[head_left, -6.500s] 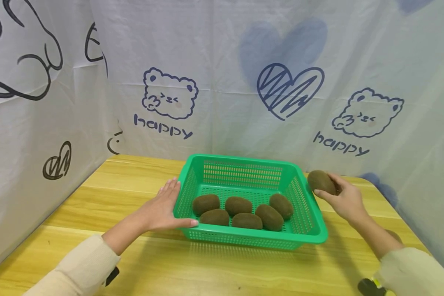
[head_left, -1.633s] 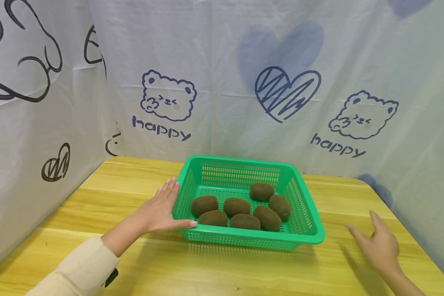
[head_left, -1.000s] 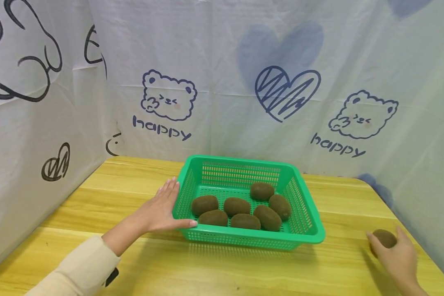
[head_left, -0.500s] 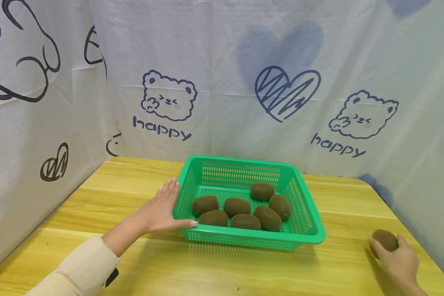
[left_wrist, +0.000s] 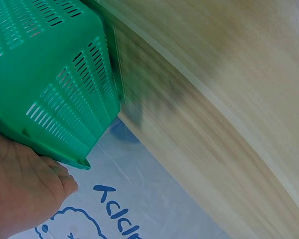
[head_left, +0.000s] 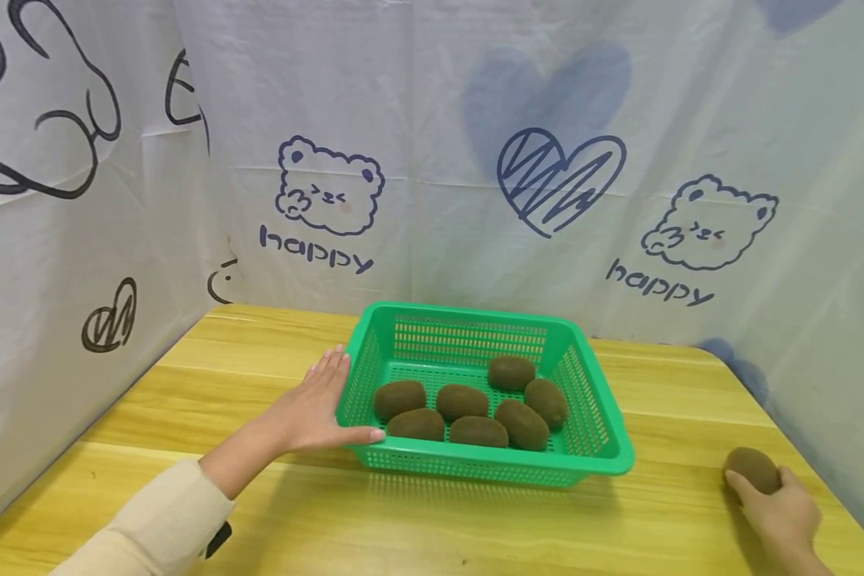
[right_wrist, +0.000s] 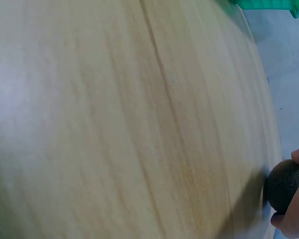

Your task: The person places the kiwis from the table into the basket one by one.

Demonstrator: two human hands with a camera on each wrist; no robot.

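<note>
A green plastic basket with slotted walls stands on the wooden table, with several brown kiwis lying inside. My left hand is spread against the basket's left end, its fingers along the side and the thumb on the front rim. In the left wrist view, that hand lies against the outside of the basket. Over at the table's right side, my right hand holds another kiwi between thumb and fingers. The right wrist view shows this kiwi low over the tabletop, partly covered by the hand.
The wooden table ends at a right edge close to my right hand. A white printed cloth hangs behind the table and along both sides. The basket's far corner shows at the top of the right wrist view.
A kiwi earlier in my right hand now lies at the back of the basket. That hand then moved right and took hold of another kiwi. My left hand has stayed at the basket.
</note>
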